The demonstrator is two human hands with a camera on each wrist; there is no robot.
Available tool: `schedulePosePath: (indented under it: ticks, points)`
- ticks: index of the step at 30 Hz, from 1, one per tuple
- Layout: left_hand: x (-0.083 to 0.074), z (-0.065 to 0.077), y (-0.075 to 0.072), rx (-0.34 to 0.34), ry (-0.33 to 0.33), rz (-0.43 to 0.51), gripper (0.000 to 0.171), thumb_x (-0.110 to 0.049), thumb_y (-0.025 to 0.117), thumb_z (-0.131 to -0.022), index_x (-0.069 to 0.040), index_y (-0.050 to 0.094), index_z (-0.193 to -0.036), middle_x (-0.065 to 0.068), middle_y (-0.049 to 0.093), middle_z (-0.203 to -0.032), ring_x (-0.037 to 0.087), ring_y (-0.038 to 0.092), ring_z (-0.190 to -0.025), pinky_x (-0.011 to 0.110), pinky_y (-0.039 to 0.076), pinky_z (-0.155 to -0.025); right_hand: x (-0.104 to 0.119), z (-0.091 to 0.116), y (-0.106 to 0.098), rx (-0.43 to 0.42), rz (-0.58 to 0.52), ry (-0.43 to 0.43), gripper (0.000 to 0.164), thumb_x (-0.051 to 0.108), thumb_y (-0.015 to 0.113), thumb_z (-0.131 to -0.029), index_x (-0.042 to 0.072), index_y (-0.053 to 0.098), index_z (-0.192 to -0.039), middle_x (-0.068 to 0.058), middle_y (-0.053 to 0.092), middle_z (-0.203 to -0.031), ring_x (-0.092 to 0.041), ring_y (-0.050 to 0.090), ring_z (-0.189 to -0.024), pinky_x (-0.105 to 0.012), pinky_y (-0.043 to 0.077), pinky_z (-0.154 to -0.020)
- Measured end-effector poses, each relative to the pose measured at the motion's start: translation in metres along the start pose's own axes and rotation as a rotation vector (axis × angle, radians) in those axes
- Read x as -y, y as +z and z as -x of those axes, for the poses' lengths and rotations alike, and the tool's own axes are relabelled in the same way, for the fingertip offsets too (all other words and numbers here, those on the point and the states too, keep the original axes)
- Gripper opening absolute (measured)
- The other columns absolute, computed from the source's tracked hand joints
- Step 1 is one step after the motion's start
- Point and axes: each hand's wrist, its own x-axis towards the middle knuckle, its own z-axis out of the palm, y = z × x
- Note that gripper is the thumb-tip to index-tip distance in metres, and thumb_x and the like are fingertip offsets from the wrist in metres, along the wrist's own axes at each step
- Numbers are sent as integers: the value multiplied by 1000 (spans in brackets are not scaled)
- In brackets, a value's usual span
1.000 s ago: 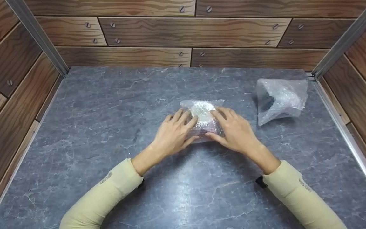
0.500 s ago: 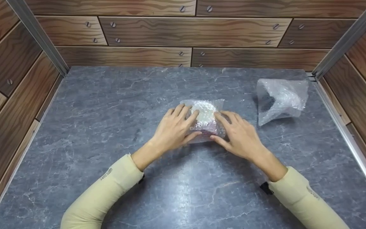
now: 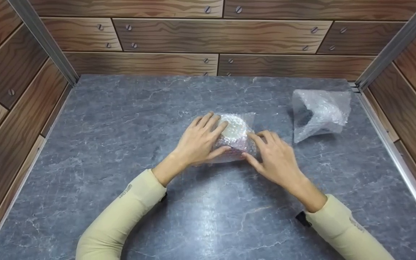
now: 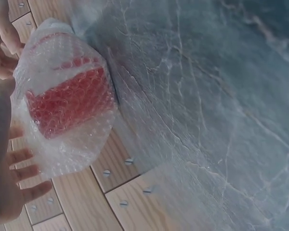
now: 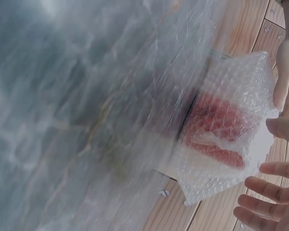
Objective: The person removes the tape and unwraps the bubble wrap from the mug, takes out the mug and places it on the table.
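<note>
A red item with a pale round top, wrapped in bubble wrap (image 3: 235, 139), sits mid-table; its exact kind is blurred by the wrap. My left hand (image 3: 199, 139) lies along its left side, fingers extended over the wrap and thumb near the front. On the other side, my right hand (image 3: 274, 155) has its fingertips and thumb at the wrap's right edge, fingers loosely bent. The left wrist view shows the red side of the wrapped item (image 4: 72, 101) beside the left hand's spread fingers (image 4: 26, 172). Spread fingers (image 5: 262, 207) of the right hand appear in the right wrist view.
A second piece of bubble wrap (image 3: 321, 113), shaped like an open pouch, lies at the back right of the grey marbled table (image 3: 121, 108). Wood-patterned walls (image 3: 175, 36) and metal corner posts (image 3: 43, 41) enclose the table on the back and sides.
My right hand has drawn slightly right and toward me, away from the wrapped item's top. My left hand has slid a little forward along its side. The pouch has stayed put.
</note>
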Motion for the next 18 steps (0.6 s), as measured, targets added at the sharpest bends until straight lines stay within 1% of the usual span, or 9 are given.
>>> schedulePosePath:
  ticks: [2, 6, 11, 18]
  points:
    - [1, -1, 1, 9, 5, 22, 73, -72, 45, -102, -17, 51, -151, 14, 58, -150, 35, 57, -141, 50, 53, -114, 2, 0, 0, -6, 2, 12, 58, 46, 76, -94, 8, 66, -137, -19, 69, -119, -37, 69, -103, -47, 64, -74]
    - [2, -2, 2, 36, 7, 54, 72, -70, 45, -102, -18, 50, -152, 15, 56, -152, 35, 56, -141, 51, 52, -115, 5, 0, 3, -11, -2, 31, 56, 44, 77, -94, 9, 66, -137, -18, 69, -119, -37, 69, -101, -46, 64, -72]
    - [1, -1, 2, 72, 2, 65, 70, -69, 44, -103, -21, 51, -154, 16, 54, -155, 36, 54, -143, 52, 51, -117, 6, 0, 7, -31, 0, 28, 55, 43, 78, -94, 8, 66, -135, -19, 69, -117, -37, 69, -101, -47, 65, -73]
    - [1, -1, 3, 75, 7, 72, 67, -68, 44, -103, -22, 54, -151, 17, 55, -155, 36, 54, -143, 53, 52, -116, 7, 0, 10, -59, 7, 22, 55, 41, 81, -92, 8, 66, -134, -17, 69, -115, -35, 69, -98, -45, 65, -72]
